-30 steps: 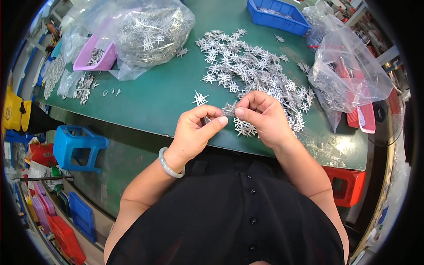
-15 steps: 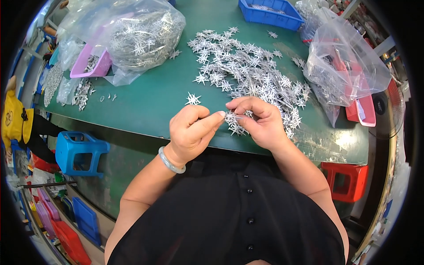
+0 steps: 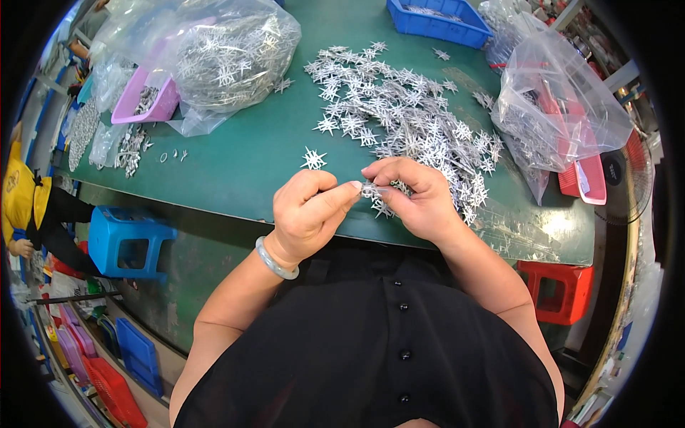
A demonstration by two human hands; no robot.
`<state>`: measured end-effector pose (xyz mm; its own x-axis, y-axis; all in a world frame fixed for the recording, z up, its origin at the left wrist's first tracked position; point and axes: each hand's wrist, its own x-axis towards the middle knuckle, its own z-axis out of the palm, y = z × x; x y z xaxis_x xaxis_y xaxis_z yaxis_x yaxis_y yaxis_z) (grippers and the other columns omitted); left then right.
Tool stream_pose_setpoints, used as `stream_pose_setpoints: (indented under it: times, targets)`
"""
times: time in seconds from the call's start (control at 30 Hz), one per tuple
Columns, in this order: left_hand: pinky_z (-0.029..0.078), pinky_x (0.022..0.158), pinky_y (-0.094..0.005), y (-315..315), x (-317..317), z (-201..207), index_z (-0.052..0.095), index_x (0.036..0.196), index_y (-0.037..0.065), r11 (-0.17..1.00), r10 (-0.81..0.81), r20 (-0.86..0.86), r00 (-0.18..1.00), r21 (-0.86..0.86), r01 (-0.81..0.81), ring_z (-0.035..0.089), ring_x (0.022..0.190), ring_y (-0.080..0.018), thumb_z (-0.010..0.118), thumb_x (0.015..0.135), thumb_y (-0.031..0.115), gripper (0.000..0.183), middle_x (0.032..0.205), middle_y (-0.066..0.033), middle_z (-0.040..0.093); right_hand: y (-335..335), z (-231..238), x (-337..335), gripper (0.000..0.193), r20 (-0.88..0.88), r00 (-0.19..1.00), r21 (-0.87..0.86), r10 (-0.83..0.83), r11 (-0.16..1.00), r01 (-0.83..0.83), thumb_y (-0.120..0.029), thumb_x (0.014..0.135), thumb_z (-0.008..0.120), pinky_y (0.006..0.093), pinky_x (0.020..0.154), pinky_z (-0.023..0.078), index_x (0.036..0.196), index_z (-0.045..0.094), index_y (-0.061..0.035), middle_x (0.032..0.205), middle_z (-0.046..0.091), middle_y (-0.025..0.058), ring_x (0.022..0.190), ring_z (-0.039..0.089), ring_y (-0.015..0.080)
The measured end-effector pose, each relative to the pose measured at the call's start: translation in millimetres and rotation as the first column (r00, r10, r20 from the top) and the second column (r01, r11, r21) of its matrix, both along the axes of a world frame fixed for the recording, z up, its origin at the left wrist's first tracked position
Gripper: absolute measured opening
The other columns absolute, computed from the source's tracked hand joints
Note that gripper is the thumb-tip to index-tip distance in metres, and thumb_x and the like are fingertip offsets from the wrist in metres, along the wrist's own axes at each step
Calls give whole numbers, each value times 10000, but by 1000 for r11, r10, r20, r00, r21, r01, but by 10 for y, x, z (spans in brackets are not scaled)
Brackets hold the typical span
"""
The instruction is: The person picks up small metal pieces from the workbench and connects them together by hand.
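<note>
Near the front edge of the green table [image 3: 235, 157], my two hands meet over a small silvery metal piece [image 3: 369, 190], mostly hidden by fingertips. My left hand [image 3: 303, 217] is closed, with thumb and forefinger pinching the piece's left side. Thumb and fingers of my right hand [image 3: 424, 200] close on it from the right. Just beyond and partly under my right hand spreads a heap of spiky, star-shaped silver metal pieces [image 3: 399, 107]. One loose star piece [image 3: 313, 158] lies apart, beyond my left hand.
A clear bag of star pieces [image 3: 232, 64] and a purple bin [image 3: 175, 100] stand far left. Another clear bag [image 3: 524, 135] and a pink basket [image 3: 592, 178] sit right. A blue tray [image 3: 439, 27] is at the back. Left of the table are a blue stool [image 3: 128, 246] and a person in yellow [image 3: 25, 192].
My hands stay almost in place; the right fingers shift slightly left around the small piece. At the far left, the person in yellow has moved, and a hand now shows lower down.
</note>
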<state>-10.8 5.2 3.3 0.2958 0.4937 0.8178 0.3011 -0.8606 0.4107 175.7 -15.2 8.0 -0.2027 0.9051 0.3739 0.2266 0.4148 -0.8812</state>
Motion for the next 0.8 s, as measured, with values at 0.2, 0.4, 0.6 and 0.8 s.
stream_pose_setpoints:
  times: [0.2, 0.4, 0.6, 0.8]
  targets:
    - [363, 439, -245, -10, -26, 1, 652, 808, 43, 993, -18, 70, 997, -114, 25, 466, 514, -142, 711, 659, 9, 164, 665, -37, 511, 23, 5, -69, 132, 54, 999, -60, 6, 998, -3, 53, 709, 593, 286, 740, 482, 816, 570, -20, 898, 633, 106, 848, 620, 209]
    - [375, 491, -219, -25, -145, -31, 613, 812, 15, 951, -46, 149, 988, -295, 89, 468, 576, -107, 648, 708, -40, 123, 748, -54, 525, 82, 28, -125, 122, 175, 985, 3, 5, 1000, -6, 1, 715, 612, 320, 720, 482, 830, 575, -16, 879, 626, 116, 818, 610, 253]
    - [504, 615, -298, 42, -411, -144, 488, 818, 41, 379, 191, 807, 560, -586, 716, 591, 777, -209, 464, 843, 102, 69, 947, -117, 548, 331, 72, -238, 133, 553, 833, 130, -29, 990, -52, -76, 708, 628, 386, 705, 451, 821, 596, -15, 797, 587, 120, 791, 558, 318]
    - [526, 704, -368, 55, -551, -151, 508, 961, 62, 149, 286, 894, 345, -397, 905, 601, 893, -265, 441, 833, 90, 147, 988, -143, 587, 655, 91, -519, 188, 735, 677, 116, -29, 990, -83, -67, 715, 588, 386, 736, 430, 900, 613, -47, 806, 541, 135, 835, 538, 309]
